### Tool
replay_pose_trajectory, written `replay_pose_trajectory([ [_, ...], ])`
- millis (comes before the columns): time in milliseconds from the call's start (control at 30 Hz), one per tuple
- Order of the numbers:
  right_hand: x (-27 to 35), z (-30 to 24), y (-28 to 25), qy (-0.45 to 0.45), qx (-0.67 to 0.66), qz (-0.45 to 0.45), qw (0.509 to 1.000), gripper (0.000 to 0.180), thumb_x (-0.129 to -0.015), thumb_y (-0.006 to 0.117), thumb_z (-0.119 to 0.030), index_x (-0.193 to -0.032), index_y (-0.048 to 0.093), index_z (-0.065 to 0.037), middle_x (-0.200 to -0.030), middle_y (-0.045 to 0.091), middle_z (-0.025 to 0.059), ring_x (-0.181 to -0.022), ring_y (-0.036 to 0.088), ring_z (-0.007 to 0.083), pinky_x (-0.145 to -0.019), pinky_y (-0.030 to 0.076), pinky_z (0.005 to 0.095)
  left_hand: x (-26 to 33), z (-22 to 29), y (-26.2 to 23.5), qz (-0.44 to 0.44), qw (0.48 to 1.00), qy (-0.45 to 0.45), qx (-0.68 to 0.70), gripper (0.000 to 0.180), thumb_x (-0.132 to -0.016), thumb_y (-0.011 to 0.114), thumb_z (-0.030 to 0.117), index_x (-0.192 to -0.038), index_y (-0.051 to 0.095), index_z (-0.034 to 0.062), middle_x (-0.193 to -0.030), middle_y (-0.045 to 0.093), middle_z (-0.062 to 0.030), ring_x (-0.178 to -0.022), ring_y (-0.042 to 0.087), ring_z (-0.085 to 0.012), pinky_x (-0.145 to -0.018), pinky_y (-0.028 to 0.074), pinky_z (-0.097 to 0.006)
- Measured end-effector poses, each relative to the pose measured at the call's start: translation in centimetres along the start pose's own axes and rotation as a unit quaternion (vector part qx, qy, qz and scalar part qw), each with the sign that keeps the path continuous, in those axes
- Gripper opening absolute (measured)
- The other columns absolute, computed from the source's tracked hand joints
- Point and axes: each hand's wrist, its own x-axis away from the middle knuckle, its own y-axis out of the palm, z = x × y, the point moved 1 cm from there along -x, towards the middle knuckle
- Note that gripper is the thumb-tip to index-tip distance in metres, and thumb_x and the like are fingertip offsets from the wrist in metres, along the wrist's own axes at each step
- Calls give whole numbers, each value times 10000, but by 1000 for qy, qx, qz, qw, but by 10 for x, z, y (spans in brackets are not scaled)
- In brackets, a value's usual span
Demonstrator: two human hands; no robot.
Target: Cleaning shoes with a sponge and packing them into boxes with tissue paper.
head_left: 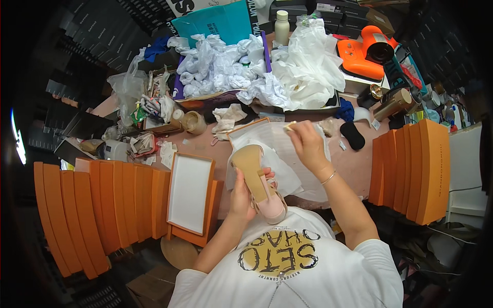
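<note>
My left hand (241, 192) grips a pale pink high-heeled sandal (262, 187) turned sole up, its tan block heel pointing away from me. My right hand (307, 143) is raised over an open orange shoe box (257, 128) lined with white tissue paper (280, 164), and pinches a small pale piece (290, 126) between thumb and fingers. The sandal hangs just in front of my chest, above the tissue paper's near edge.
An orange box lid (191, 197) lies white side up on the left. Rows of orange boxes stand on the left (97, 210) and right (413, 169). Crumpled white paper (246, 72), an orange tool (364, 54), a white bottle (281, 26), a tape roll (194, 122) and a black pad (352, 135) crowd the far side.
</note>
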Motion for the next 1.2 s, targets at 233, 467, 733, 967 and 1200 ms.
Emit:
replay_pose_trajectory([
  [233, -8, 31, -27, 24, -7, -37, 999, 489, -899, 623, -238, -1322, 455, -58, -1277, 511, 198, -1104, 561, 306, -869, 472, 378, -3, 8, 8, 21, 997, 62, 46, 618, -981, 275, 546, -1329, 398, 51, -1173, 550, -144, -1074, 553, -260, -891, 492, -430],
  [467, 89, -10, 6, 366, -595, -143, 702, 536, -965, 505, -384, -1352, 396, -29, -1287, 505, 125, -1136, 542, 228, -963, 458, 375, 0, 1, 23, 76, 995, 62, 15, 629, -990, 266, 525, -1369, 350, 31, -1226, 532, -179, -1103, 548, -296, -925, 480, -448],
  [733, 124, -66, -7, 352, -865, -180, 310, 639, -930, 517, -420, -1425, 302, -79, -1353, 445, 154, -1213, 498, 336, -946, 466, 572, 2, 3, 32, -112, 905, 62, -407, 610, -1000, 281, 515, -1241, 501, -2, -1080, 613, -102, -979, 591, -170, -870, 474, -319],
  [967, 135, -55, -73, 309, -828, -160, 439, 753, -786, 641, -240, -1417, 278, -45, -1202, 491, 281, -883, 608, 309, -661, 549, 373, 3, 35, 48, -336, 818, 42, -465, 295, -939, 581, 239, -1079, 654, -11, -1053, 656, -110, -1018, 592, -190, -907, 440, -302],
  [1200, 140, -69, -121, 284, -764, -50, 577, 842, -715, 661, -285, -1427, 255, -92, -1055, 537, 240, -985, 579, 354, -934, 464, 523, 28, -22, -36, -64, 625, 196, -753, 281, -826, 679, 191, -1035, 643, 6, -945, 621, -151, -939, 585, -308, -865, 447, -393],
])
